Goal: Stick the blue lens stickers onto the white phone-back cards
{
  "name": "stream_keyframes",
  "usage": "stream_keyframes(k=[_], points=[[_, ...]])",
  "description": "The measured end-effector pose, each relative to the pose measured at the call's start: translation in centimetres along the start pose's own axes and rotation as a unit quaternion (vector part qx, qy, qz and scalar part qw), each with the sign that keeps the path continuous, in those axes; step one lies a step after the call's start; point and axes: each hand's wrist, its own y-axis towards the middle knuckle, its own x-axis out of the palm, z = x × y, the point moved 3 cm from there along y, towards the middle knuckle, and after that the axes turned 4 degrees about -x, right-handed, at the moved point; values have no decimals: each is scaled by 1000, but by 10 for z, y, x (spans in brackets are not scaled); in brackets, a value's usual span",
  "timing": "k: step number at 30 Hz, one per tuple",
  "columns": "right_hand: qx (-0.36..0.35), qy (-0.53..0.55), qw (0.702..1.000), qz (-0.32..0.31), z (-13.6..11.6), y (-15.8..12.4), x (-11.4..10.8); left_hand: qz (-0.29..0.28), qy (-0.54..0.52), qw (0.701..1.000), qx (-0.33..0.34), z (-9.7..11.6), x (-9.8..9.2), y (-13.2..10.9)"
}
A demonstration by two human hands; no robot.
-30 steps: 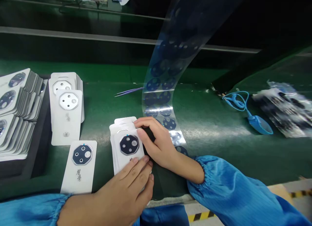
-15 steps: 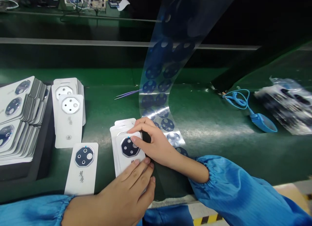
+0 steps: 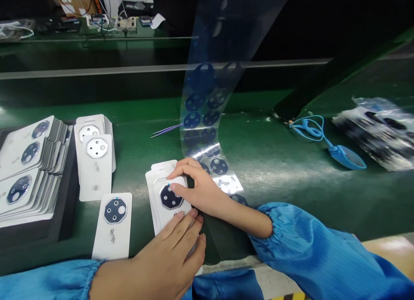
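A stack of white rounded cards (image 3: pixel 155 208) lies on the bench before me. Its top card bears a dark octagonal film piece (image 3: pixel 170 197) with round holes and a tiny blue tab at its upper edge. My left hand (image 3: pixel 166 250) rests flat across the lower part of this card, fingers stretched out. From the right, my right hand (image 3: pixel 202 187) reaches over the stack: its thumb touches the film piece beside the tab, and its curved index finger is near the card's top edge, a small gap between them. A similar card (image 3: pixel 113 244) with a dark octagon lies to the left.
White cards (image 3: pixel 97 179) with silver octagons are piled at left, beside a black tray (image 3: pixel 63 220) of stacked cards. A clear film strip (image 3: pixel 210 164) with dark discs hangs onto the bench. Purple tweezers (image 3: pixel 166 130), a blue coiled strap (image 3: pixel 346 156) and a plastic-wrapped bundle (image 3: pixel 378 131) lie beyond.
The view has tilted up slightly and shifted. Both hands stay on the same card in nearly the same pose, the right thumb still at the film's upper edge.
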Motion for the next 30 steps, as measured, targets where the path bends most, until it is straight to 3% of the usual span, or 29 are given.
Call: stream_keyframes(k=[5,11,20,30], points=[[59,-44,997,-33,-7,-5,8,-21,-2,1000,-1,0,1,-1],[68,-58,992,-87,-10,-6,7,-15,14,1000,-4,2,2,-1],[74,-67,994,-41,-11,-6,14,-12,21,1000,-1,3,1,2],[69,-51,995,-42,-11,-11,13,-10,21,1000,4,3,0,3]])
